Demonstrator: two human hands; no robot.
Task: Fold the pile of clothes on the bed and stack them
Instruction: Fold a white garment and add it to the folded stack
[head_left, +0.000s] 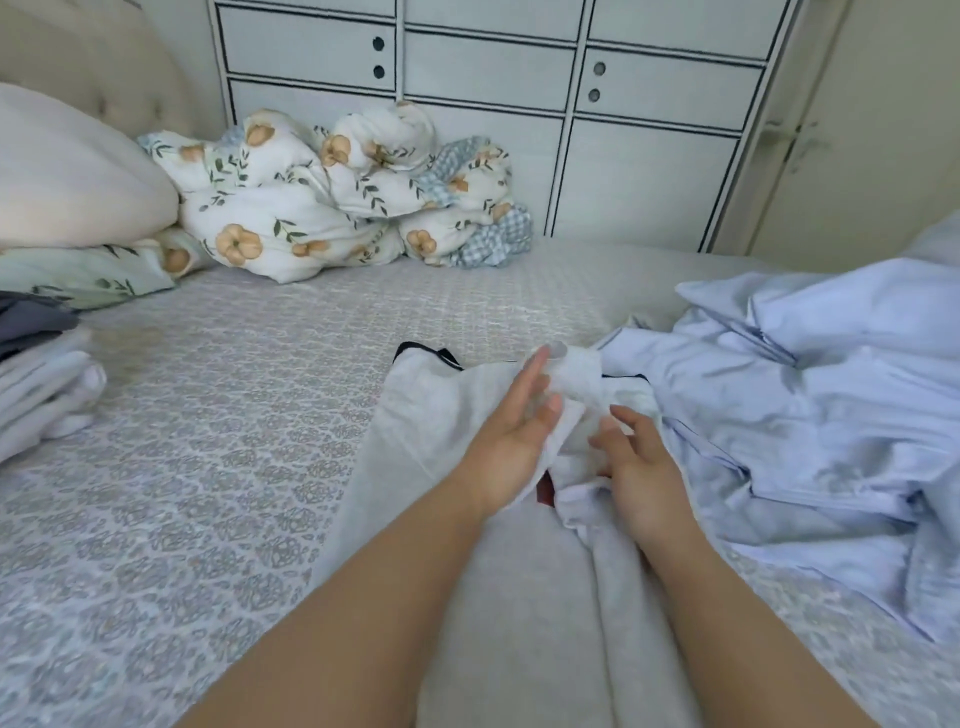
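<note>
On the bed (218, 415), both hands, left hand (511, 447) and right hand (636, 462), fingers straight, flatten a white garment (415, 441); folding it over appears next.

Both hands (511, 447) (636, 460) touch white garment (415, 415); bed (208, 415).

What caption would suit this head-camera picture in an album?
Both hands, left hand and right hand, smooth a white garment on the bed beside unfolded pale-blue clothes.

folded stack (44, 384) left, pile (810, 395) right
</note>
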